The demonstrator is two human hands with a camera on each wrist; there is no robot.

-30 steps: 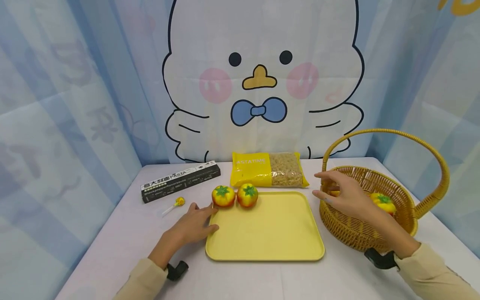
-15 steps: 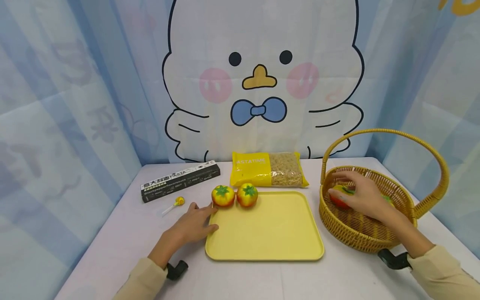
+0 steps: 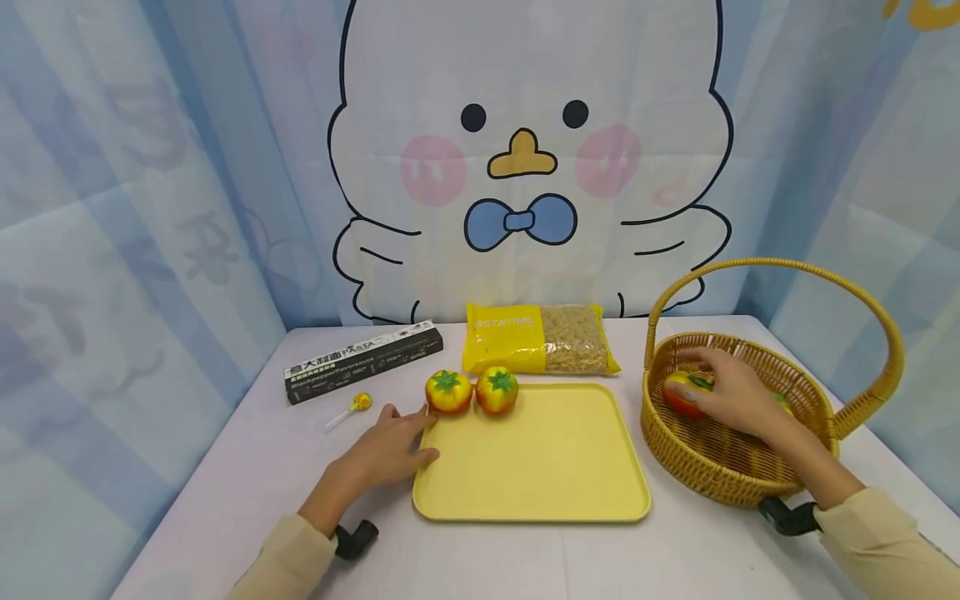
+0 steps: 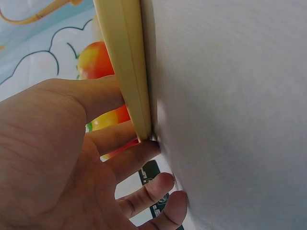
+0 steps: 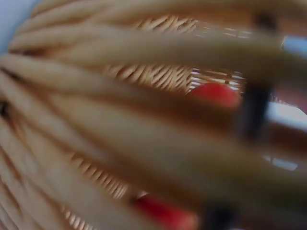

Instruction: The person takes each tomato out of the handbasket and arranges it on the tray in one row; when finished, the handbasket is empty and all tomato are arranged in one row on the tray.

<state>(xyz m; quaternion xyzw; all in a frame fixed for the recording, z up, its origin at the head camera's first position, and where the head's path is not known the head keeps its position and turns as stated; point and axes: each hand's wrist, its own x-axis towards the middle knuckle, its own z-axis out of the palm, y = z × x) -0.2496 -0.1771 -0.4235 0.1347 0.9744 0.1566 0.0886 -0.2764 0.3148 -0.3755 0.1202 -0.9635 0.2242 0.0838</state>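
My left hand (image 3: 390,448) rests at the left rim of a yellow tray (image 3: 532,467). In the left wrist view its thumb and a finger (image 4: 112,138) lie over the tray's edge, while other fingertips touch the tablecloth. Two yellow-red toy tomatoes (image 3: 448,392) with green tops sit side by side at the tray's back left corner. Inside the wicker basket (image 3: 697,475) my right hand (image 3: 738,396) holds another toy tomato (image 3: 682,396), thumb in front and fingers behind. Basket weave (image 5: 144,129) hides that hand in the right wrist view.
Beneath my right forearm, another yellow-green piece (image 3: 782,403) shows in the basket. The tall basket handle (image 3: 892,358) arches over it. A yellow pasta bag (image 3: 504,337) lies behind the tray. A black pasta box (image 3: 363,362) and a lollipop (image 3: 360,402) lie at left.
My right hand has moved from above the basket's left rim down into it and closed round a tomato. The left hand stays at the tray rim.
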